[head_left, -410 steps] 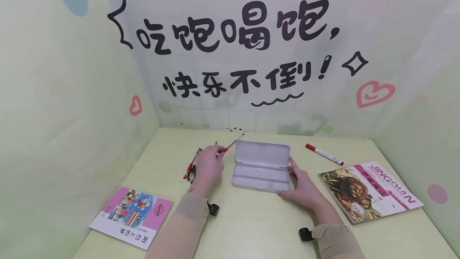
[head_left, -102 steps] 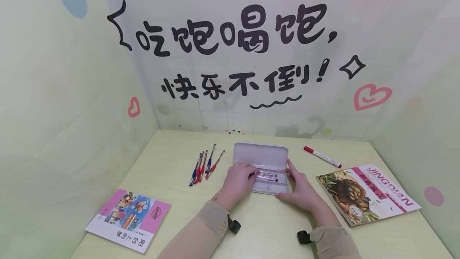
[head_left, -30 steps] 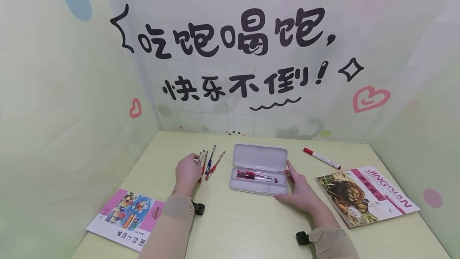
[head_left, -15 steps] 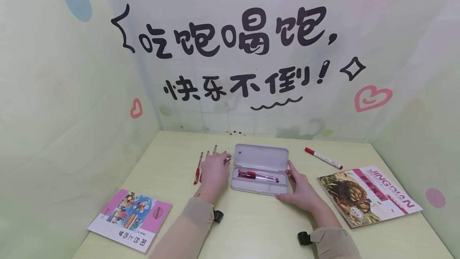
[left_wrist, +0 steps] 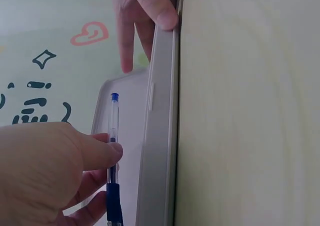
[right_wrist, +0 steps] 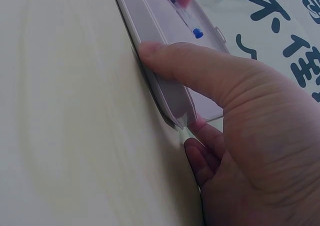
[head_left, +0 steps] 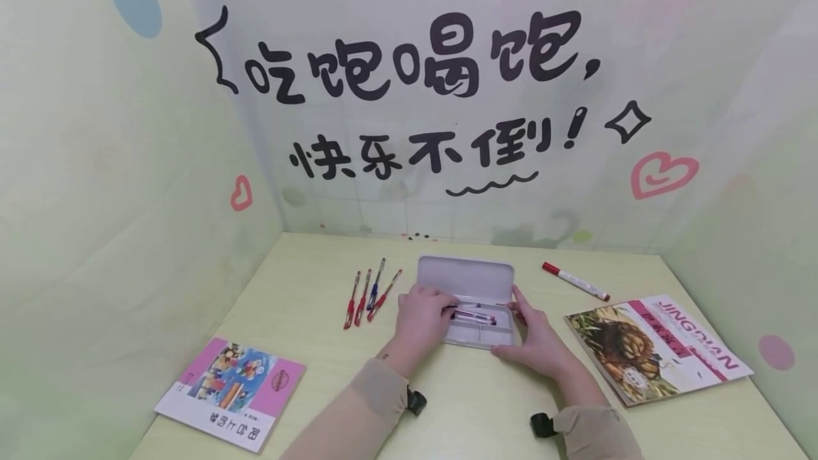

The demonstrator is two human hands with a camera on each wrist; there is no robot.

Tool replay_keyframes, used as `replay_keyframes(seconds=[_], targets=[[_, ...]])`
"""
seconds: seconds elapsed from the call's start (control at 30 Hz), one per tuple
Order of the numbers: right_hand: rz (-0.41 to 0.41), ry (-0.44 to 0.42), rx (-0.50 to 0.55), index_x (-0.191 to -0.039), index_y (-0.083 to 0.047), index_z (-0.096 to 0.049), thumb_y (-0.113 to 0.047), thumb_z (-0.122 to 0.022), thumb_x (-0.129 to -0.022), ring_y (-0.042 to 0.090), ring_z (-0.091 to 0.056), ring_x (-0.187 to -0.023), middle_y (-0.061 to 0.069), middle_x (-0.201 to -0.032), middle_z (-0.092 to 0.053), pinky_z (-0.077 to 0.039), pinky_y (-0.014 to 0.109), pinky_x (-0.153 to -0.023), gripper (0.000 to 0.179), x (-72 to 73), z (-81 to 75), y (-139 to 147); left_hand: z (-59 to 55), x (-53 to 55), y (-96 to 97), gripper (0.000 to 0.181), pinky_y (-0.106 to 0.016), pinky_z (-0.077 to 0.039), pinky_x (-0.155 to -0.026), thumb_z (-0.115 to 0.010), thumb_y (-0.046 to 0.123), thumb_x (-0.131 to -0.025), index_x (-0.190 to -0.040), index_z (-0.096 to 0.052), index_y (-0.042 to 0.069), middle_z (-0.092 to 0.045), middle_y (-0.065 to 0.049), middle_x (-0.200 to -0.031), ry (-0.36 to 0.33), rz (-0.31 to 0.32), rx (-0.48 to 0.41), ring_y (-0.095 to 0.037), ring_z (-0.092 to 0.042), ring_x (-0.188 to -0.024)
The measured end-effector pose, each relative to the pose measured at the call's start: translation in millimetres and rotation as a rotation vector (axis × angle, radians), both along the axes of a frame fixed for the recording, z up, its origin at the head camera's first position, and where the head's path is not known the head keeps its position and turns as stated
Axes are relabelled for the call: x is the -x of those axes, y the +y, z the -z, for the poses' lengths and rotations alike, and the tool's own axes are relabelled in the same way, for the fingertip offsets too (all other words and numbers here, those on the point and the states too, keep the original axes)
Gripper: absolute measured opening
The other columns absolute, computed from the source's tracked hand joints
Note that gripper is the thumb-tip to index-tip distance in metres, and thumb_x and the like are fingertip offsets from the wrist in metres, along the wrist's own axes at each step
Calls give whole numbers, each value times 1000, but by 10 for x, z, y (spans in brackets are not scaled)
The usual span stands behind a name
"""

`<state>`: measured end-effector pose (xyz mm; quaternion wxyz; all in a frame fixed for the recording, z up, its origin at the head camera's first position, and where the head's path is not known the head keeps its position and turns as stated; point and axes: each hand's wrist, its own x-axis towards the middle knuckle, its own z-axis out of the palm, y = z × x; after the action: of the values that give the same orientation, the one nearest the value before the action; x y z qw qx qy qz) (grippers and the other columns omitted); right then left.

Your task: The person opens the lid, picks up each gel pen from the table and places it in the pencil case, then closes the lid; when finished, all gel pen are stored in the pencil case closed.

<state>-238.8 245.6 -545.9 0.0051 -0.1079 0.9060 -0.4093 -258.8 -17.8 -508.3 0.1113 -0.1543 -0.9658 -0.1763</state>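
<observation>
An opened pale pencil case [head_left: 466, 277] stands on the table with its lid raised at the back. Thumb and fingers of my left hand [head_left: 422, 316] pinch a clear pen with a blue grip [left_wrist: 114, 198], held over the long compartment. In the head view this hand covers the case's left part. Red pens [head_left: 474, 318] lie in the long compartment, partly hidden. My right hand [head_left: 540, 339] grips the case's right end, thumb on the front rim and fingers at the back corner. Three red pens and a blue pen [head_left: 375, 286] lie on the table left of the case.
A red-capped marker [head_left: 575, 281] lies at the back right. Below it is a lion-cover book [head_left: 658, 350]; a pink and white book [head_left: 231, 392] lies at front left. A printed cloth wall [head_left: 396, 197] closes off the table's back.
Earlier the case was empty; red pens now lie in it. Over the last second my left hand carried a blue pen from the loose pens rightward to the case. My right hand stayed.
</observation>
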Motion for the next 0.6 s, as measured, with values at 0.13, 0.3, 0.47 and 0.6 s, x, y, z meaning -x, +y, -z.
replay_keyframes(seconds=[0.13, 0.3, 0.47, 0.6], targets=[[-6, 17, 10, -176, -2, -8, -34, -101, -77, 55, -50, -149, 25, -160, -56, -32, 71, -130, 139, -6, 3, 0, 39, -29, 63, 21, -48, -48, -96, -78, 31, -102, -121, -83, 38, -78, 8, -120, 5, 22, 18, -23, -64, -122], [-14, 20, 14, -176, -1, -9, -34, -101, -77, 56, -50, -149, 26, -160, -55, -32, 72, -129, 139, -4, 7, -11, 89, -28, 77, 22, -50, -50, -99, -80, 30, -100, -120, -83, 39, -78, 7, -121, -24, 31, 35, -25, -65, -122], [-10, 7, 14, -176, -3, -9, -35, -100, -78, 55, -50, -150, 25, -161, -55, -32, 72, -129, 138, -6, 13, -17, 133, -30, 96, 21, -53, -51, -102, -79, 29, -101, -119, -84, 40, -78, 7, -124, -36, 53, 51, -26, -66, -121], [-9, 15, 25, -176, -3, -9, -33, -101, -77, 56, -50, -149, 27, -159, -56, -32, 73, -129, 137, -8, 6, -16, 140, -32, 110, 21, -54, -50, -104, -78, 28, -101, -118, -84, 39, -77, 7, -122, -32, 60, 44, -24, -65, -118]])
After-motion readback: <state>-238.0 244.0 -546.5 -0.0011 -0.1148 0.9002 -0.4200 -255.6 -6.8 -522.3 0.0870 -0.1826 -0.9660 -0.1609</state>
